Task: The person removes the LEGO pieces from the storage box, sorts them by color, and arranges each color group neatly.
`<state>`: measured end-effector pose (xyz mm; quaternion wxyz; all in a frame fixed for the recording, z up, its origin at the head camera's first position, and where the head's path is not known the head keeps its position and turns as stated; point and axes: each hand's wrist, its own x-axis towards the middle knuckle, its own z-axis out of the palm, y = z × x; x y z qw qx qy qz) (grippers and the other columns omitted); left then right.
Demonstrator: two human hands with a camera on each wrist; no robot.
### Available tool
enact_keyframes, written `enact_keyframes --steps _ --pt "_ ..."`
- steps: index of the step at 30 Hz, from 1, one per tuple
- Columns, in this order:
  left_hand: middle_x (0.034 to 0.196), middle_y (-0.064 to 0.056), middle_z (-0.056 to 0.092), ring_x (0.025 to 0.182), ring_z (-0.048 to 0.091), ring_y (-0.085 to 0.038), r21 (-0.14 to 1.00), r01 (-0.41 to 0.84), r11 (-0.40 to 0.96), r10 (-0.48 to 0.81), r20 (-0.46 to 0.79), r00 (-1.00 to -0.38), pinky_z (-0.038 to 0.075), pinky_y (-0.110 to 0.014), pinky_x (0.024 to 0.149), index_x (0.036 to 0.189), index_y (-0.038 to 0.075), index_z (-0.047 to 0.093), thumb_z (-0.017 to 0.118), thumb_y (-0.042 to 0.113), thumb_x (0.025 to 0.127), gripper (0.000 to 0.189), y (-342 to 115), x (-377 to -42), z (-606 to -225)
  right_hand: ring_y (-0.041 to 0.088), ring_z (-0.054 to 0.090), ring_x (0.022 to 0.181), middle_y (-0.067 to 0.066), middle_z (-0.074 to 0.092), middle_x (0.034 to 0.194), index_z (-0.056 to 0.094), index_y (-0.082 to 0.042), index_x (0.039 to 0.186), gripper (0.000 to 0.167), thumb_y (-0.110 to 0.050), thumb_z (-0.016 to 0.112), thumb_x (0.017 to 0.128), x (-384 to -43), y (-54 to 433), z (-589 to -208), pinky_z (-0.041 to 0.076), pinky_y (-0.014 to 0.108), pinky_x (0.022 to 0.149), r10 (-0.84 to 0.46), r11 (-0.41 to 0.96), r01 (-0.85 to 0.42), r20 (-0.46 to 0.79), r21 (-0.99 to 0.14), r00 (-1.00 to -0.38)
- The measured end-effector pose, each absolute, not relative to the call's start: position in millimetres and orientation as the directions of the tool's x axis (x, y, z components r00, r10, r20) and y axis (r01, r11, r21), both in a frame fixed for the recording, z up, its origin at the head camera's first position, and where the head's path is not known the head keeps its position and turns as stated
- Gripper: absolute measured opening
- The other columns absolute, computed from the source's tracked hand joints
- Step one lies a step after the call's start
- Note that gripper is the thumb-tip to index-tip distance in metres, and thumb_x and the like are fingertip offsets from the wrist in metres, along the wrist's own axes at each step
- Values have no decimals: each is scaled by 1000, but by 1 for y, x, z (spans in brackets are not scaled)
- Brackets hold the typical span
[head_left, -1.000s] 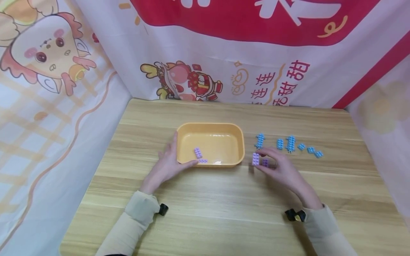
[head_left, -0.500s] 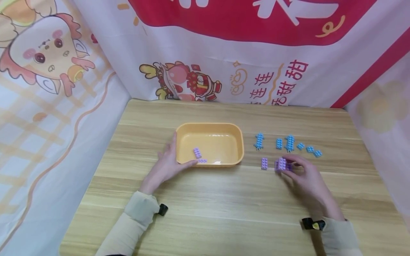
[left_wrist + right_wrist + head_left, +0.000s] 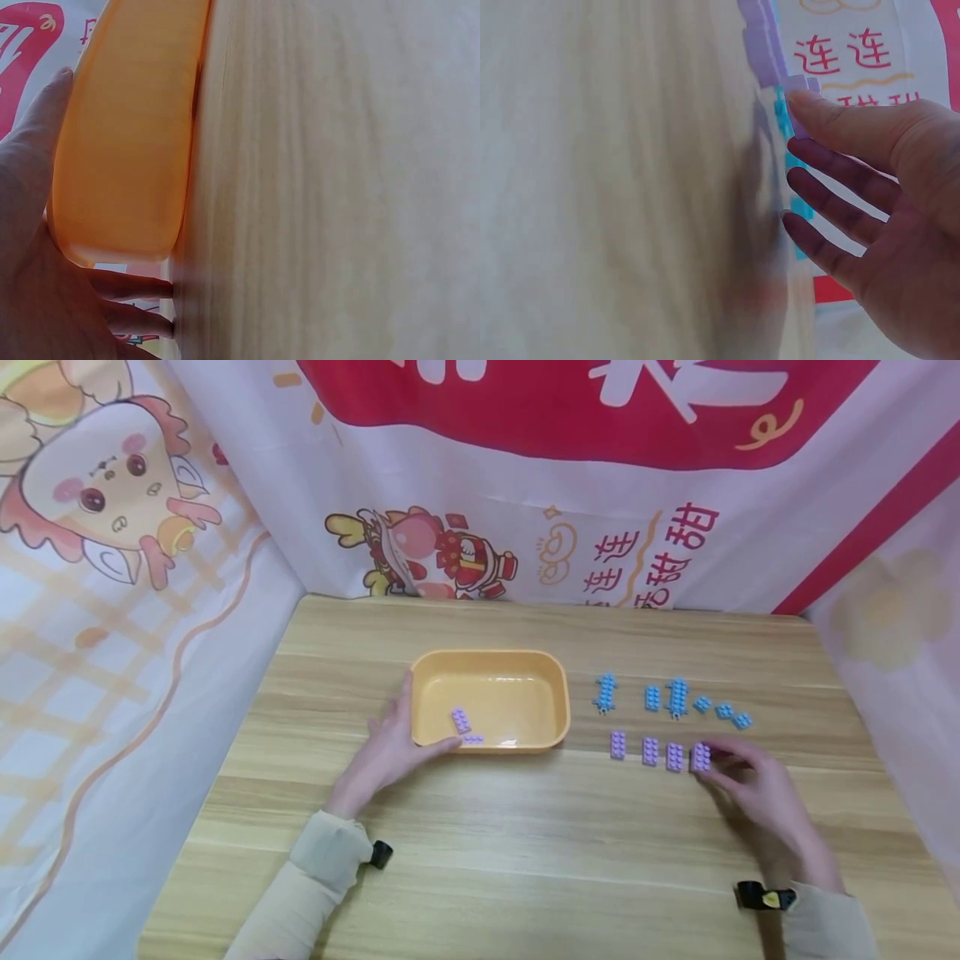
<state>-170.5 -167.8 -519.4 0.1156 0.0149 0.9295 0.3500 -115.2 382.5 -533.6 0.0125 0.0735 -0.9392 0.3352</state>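
My left hand (image 3: 382,752) holds the left end of a yellow plastic box (image 3: 558,702), thumb at its near rim and fingers along its outer side. In the left wrist view the box's orange-looking wall (image 3: 127,142) sits against the hand. Inside lie a purple brick (image 3: 461,720) and a second purple brick (image 3: 472,739), partly hidden by the near wall. My right hand (image 3: 768,781) pinches a purple toy brick (image 3: 701,757) at the right end of a row of similar bricks (image 3: 650,752). In the right wrist view this pinched brick (image 3: 798,112) shows at the thumb tip.
Behind the purple row lie several blue pieces: two long ones with side pegs (image 3: 606,693), a rectangular brick (image 3: 652,697) and small square bricks (image 3: 723,712). A printed cloth (image 3: 465,460) hangs along the wooden table's (image 3: 525,860) far edge, with more cloth at both sides.
My right hand has moved right with the purple brick, past the bricks lying in the row, and lowered it to the row's right end. The left hand and box have stayed put.
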Motion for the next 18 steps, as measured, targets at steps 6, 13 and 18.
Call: enact_keyframes --steps 6,13,18 --pt "186 -19 13 171 7 -50 651 -48 758 110 -199 -974 -5 -79 134 173 40 -23 73 96 74 149 -168 -170 -520 31 69 118 26 70 137 71 -2 138 47 -9 86 95 -115 387 -540 41 -6 89 -115 780 -125 55 -613 -992" --pt "185 -19 14 171 10 -50 650 -23 759 122 -177 -977 -4 -81 133 172 40 -23 72 95 76 147 -168 -170 -520 53 59 130 30 60 143 69 3 139 50 -7 87 93 -117 387 -543 28 -11 93 -121 765 -117 37 -634 -992" --pt "185 -21 15 170 11 -52 653 -26 757 124 -182 -976 -5 -81 133 174 37 -21 73 93 77 146 -169 -169 -520 50 57 130 28 60 144 68 1 142 55 -7 88 91 -116 387 -543 28 -11 96 -151 758 -143 43 -636 -988"
